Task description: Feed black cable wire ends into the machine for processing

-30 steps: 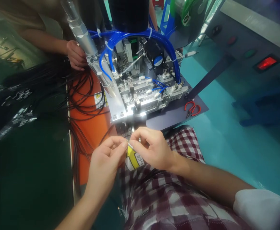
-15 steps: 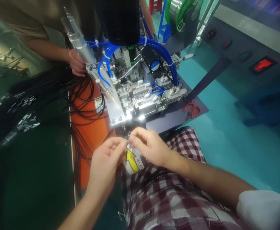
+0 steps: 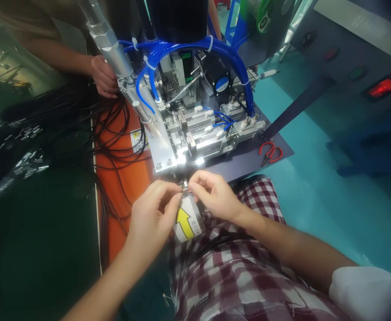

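While the left hand point(image 3: 153, 209) and right hand point(image 3: 217, 196) pinch the thin wires point(image 3: 186, 190) between their facing fingertips, these look light, soft, easily bent — best held close behind the ends.

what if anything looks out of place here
The red-handled tool lies loose near the edge of the grey plate, where it might get knocked off; black cables sprawl in untidy loops over the orange surface. No spill or damage shows.

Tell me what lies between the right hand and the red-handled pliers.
In the head view, a flat dark grey plate lies between the right hand and the pliers, with maroon and white checked cloth at its near edge.
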The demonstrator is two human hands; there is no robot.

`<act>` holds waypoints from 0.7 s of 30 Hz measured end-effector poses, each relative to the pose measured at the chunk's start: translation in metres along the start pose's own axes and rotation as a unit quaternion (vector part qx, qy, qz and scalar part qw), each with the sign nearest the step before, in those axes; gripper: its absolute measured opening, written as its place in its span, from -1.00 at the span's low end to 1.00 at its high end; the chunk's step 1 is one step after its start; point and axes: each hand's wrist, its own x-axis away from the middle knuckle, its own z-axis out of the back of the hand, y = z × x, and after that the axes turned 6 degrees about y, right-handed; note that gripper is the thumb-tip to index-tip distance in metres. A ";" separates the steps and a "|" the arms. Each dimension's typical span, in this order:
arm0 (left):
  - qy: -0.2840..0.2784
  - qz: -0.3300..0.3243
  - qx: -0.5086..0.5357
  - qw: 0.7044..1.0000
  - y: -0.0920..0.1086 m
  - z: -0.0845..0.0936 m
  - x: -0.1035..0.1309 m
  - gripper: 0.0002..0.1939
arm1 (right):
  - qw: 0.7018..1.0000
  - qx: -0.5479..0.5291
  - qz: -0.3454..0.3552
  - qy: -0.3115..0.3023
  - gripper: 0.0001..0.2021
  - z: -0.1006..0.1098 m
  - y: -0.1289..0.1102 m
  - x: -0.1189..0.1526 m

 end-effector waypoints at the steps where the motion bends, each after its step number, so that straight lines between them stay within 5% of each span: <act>1: -0.003 -0.049 -0.027 0.998 -0.002 -0.001 -0.002 -0.91 | 1.000 -0.014 -0.012 0.003 -0.83 0.001 0.003 -0.002; 6: -0.003 -0.181 -0.090 0.979 -0.015 -0.003 -0.008 -0.83 | 0.996 -0.064 -0.059 0.003 -0.77 0.001 0.010 -0.010; 21: 0.016 -0.230 -0.136 0.964 -0.032 -0.007 -0.009 -0.76 | 0.999 -0.026 -0.037 0.025 -0.76 -0.004 0.022 -0.016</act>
